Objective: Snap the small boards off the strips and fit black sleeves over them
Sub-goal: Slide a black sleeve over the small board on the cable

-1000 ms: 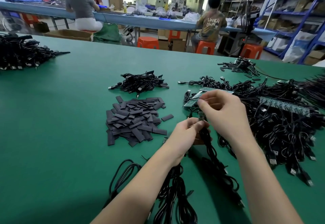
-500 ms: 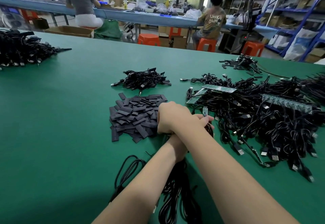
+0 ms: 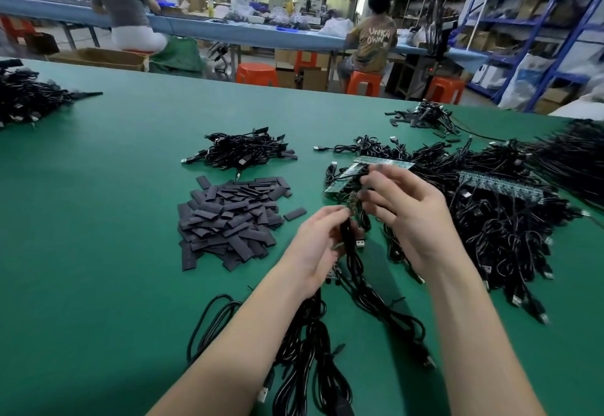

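Uncrossed since half a second ago: right hand (image 3: 410,219) pulled back from the sleeve pile to the right side, now raised just in front of the board strips. Blurred with motion; fingers curled, fingertips (image 3: 367,183) close to a small board (image 3: 352,201), grip on it too smeared to tell. Left hand (image 3: 315,245) just beside and below, fingers curled round a black cable (image 3: 349,252), thumb and forefinger pinched at its top end where the small board sticks up. Metal plug (image 3: 360,243) dangling beside the left palm. More black cables (image 3: 307,350) trailing down between the forearms toward the near edge of the green table (image 3: 98,252).

Left of the hands, a heap of flat black sleeves (image 3: 228,219), one loose sleeve (image 3: 294,213) lying apart at its right edge. Behind the right hand, two green board strips (image 3: 376,167) resting on a big tangle of cables (image 3: 506,226); another strip (image 3: 500,186) farther right on the same tangle. Small bundle of cables (image 3: 245,151) beyond the sleeves, another pile (image 3: 29,98) at the far left edge. Well behind, two seated people at a blue bench, orange stools (image 3: 256,74), blue shelving (image 3: 539,23).
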The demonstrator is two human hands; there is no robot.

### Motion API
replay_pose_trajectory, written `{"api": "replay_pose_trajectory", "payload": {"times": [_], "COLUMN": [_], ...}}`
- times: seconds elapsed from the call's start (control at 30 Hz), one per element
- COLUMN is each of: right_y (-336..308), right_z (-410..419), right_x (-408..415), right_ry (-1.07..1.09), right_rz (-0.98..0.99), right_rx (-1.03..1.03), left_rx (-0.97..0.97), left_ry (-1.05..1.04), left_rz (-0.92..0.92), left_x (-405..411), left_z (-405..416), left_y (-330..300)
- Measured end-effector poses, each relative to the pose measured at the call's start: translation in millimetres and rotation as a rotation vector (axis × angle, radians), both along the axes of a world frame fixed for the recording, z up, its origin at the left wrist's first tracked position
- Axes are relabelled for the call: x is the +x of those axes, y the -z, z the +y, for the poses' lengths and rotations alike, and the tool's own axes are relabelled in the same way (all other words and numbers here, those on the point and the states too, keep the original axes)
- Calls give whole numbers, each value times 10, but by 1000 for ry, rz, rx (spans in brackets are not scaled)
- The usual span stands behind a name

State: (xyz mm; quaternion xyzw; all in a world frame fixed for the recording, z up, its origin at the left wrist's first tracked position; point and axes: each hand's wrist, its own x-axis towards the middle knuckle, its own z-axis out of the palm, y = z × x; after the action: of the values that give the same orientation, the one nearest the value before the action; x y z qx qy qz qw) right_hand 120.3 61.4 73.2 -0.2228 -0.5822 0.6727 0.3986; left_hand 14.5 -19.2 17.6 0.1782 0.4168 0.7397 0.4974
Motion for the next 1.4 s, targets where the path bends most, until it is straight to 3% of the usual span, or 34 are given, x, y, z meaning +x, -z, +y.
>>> {"api": "replay_pose_trajectory", "payload": {"times": [0.17, 0.33, 0.67, 0.9, 1.4], "right_y": [303, 450, 510, 527, 520], "right_z": [168, 218, 214, 255, 315], "right_x": [149, 5, -95, -78, -54], "right_ry": [28, -32, -65, -26, 12], "right_rz": [174, 297, 325, 239, 161], "right_rx": [-350, -425, -428, -325, -172], "left_rx": [-23, -60, -44, -46, -45], "left_ry": [21, 31, 2, -3, -86], "left_rz": [18, 42, -7, -9, 111], "left_x": [-54, -34, -38, -35, 3], "left_z": [18, 21, 46, 55, 78], "left_y": [19, 4, 11, 7, 14]}}
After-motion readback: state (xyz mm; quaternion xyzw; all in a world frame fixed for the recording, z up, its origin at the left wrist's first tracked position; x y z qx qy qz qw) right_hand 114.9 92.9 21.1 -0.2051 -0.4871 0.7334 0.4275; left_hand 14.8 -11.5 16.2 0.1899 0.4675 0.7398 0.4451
